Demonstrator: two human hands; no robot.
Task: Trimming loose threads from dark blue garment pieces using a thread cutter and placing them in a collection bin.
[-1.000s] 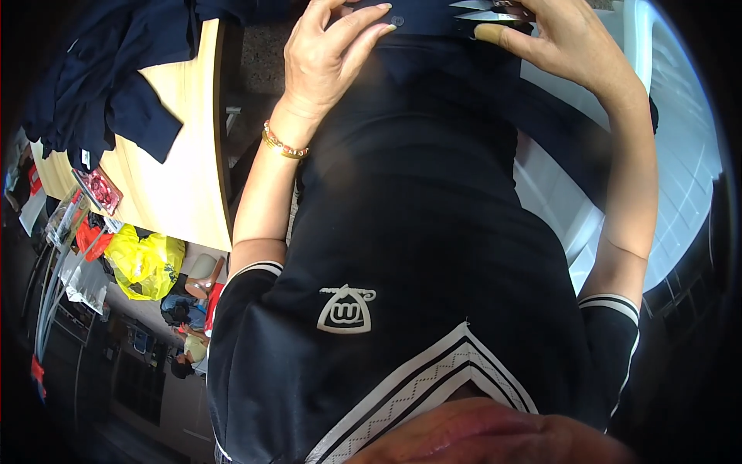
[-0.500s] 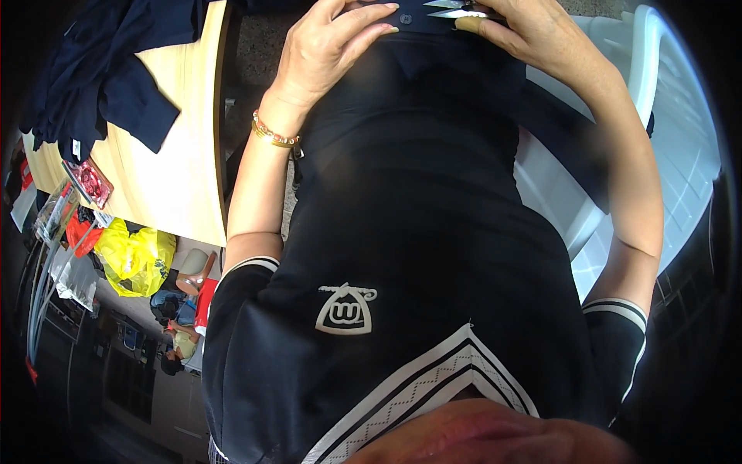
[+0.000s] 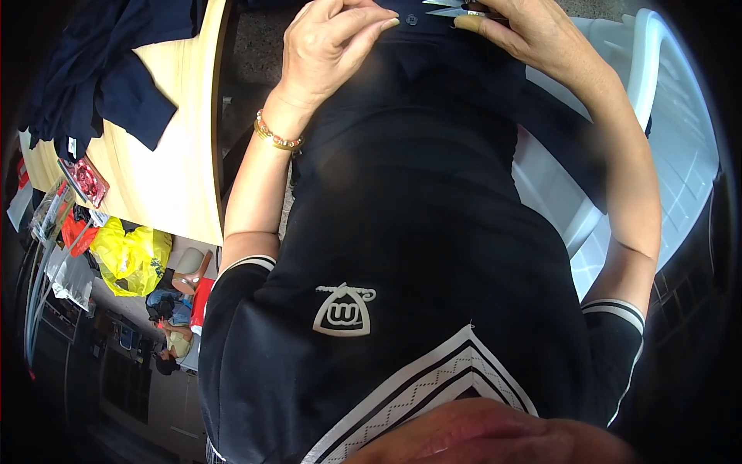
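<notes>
A dark navy garment (image 3: 433, 42) lies over my lap at the top of the head view, with a small round button (image 3: 411, 19) on it. My left hand (image 3: 328, 50) is just left of the button, thumb and forefinger pinched close together. Anything between those fingertips is too small to make out. Small pointed scissors (image 3: 447, 11) are in my right hand (image 3: 529, 31), their blades parted and pointing left toward the button. A tan covering (image 3: 468, 23) wraps the tip of my right thumb. The top edge of the picture cuts off part of both hands.
To the left stands a light wooden table (image 3: 182, 155) with a pile of dark clothes (image 3: 116, 69) and a red patterned packet (image 3: 87, 182). A white plastic tub (image 3: 657, 155) is on my right. Beyond the table are a yellow bag (image 3: 131, 255) and another person (image 3: 176, 340).
My left thumb and forefinger have drawn closer together near the button. The scissors remain in my right hand with their blades parted, and the view has shifted slightly.
</notes>
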